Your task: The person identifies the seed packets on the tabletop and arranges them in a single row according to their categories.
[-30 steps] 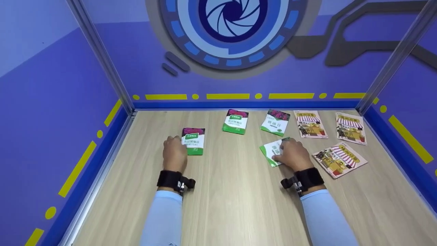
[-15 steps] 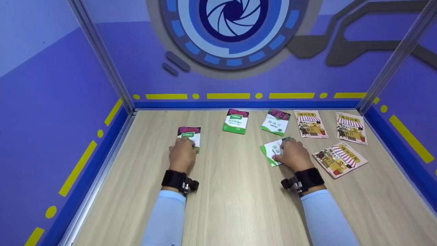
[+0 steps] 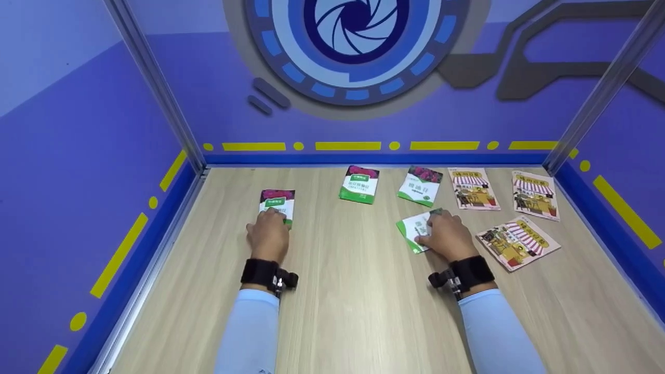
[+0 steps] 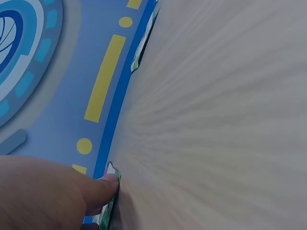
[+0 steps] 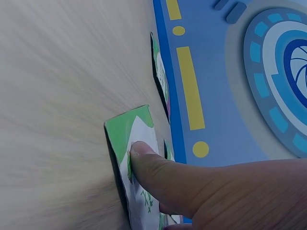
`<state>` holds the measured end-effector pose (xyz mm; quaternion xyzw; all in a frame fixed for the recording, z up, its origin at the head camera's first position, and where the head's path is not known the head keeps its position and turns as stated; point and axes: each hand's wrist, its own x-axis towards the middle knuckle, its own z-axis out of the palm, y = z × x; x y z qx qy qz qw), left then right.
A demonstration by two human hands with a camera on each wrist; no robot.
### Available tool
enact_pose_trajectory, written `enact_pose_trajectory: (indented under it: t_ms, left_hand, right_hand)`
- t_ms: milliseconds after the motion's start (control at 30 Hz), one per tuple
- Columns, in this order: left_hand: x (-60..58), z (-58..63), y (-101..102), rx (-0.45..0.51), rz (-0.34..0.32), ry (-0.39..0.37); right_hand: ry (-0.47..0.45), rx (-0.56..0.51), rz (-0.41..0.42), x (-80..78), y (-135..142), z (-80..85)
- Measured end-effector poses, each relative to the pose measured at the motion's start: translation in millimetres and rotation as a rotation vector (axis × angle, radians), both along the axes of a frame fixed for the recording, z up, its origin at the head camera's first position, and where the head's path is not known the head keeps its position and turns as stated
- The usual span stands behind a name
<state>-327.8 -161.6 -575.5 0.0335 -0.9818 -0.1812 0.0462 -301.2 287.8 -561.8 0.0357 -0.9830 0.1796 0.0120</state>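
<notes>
My left hand holds the lower part of a flat green-and-white packet with a pink flower picture, lying on the wooden table. In the left wrist view, the thumb sits at this packet's edge. The right hand grips another green-and-white packet, which lies slanted and is partly covered by the fingers. From the right wrist, the thumb shows pressed on the white face of that packet. Behind these lie two similar packets, one upright and one tilted.
Three pink packets with a striped-awning shop picture lie at the right: one at the back, one in the corner and a slanted one beside my right hand. Blue-purple walls enclose the table's back and sides.
The left hand has moved over the front of its packet, and the packet has shifted left and slightly back. The right hand and the other packets stay where they were.
</notes>
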Motion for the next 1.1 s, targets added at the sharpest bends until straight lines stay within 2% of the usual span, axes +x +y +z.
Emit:
enact_pose_trajectory:
  t_ms: [300,867,1100]
  left_hand:
    - [1.4,2.2,2.3,-0.031,-0.004,-0.034]
    - [5.9,4.1,6.1,-0.103,-0.020,0.016]
    - [7.9,5.2,11.3,-0.105,-0.060,0.016]
  right_hand:
    - [0.000,0.003,0.002,-0.2,0.2,1.1]
    - [-0.025,0.017,-0.005,-0.4,-2.1,0.7]
    - [-0.015,0.010,-0.007,0.2,-1.7,1.4]
